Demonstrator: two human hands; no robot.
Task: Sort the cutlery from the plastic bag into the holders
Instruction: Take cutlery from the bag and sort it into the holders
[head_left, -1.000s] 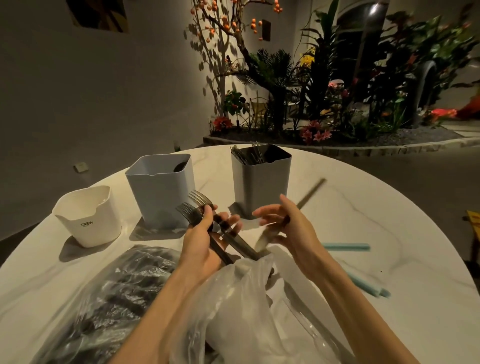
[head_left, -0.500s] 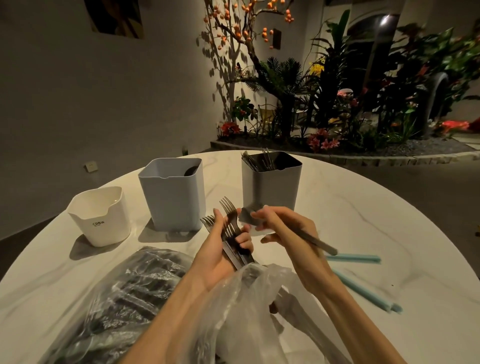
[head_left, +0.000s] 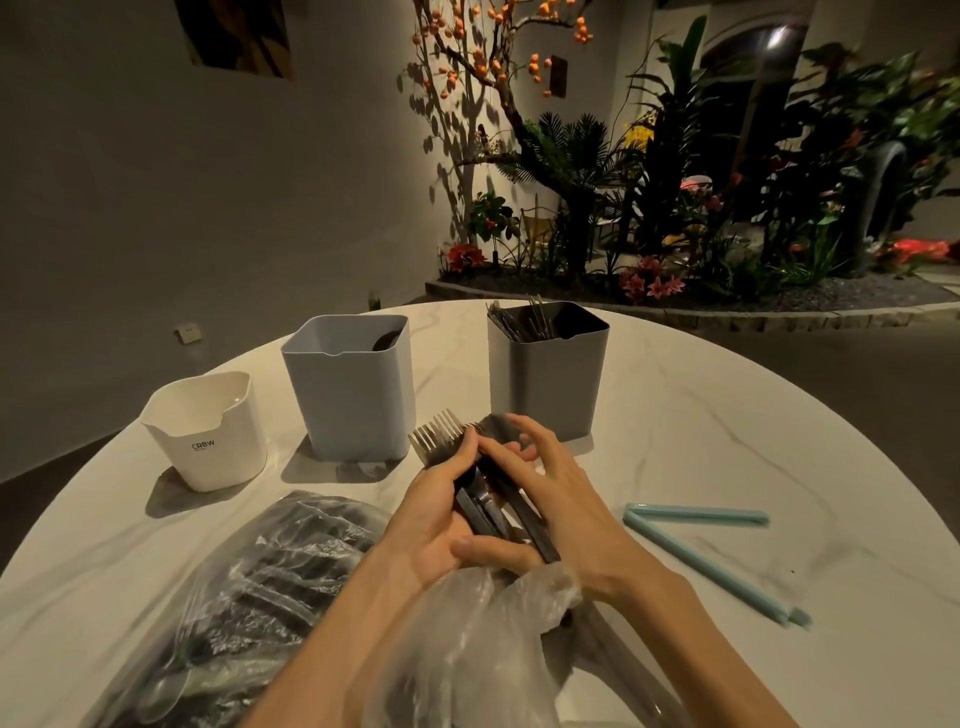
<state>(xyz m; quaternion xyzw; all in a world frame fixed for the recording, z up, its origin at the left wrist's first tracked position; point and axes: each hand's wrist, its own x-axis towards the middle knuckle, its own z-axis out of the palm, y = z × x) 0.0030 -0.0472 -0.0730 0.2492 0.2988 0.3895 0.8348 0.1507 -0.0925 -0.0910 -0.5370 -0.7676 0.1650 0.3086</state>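
While gripping forks (head_left: 441, 434), left hand (head_left: 441, 525); right hand (head_left: 561, 488) loose-fingered atop them.

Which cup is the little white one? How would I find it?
Look at the round marble table and the row of three holders along its far side. The white holder stands at the left end, beside the pale blue holder. It is the shortest and has small dark lettering.

A clear gap (bare tabletop) separates blue-grey holder (head_left: 350, 389) from grey holder (head_left: 548, 374).
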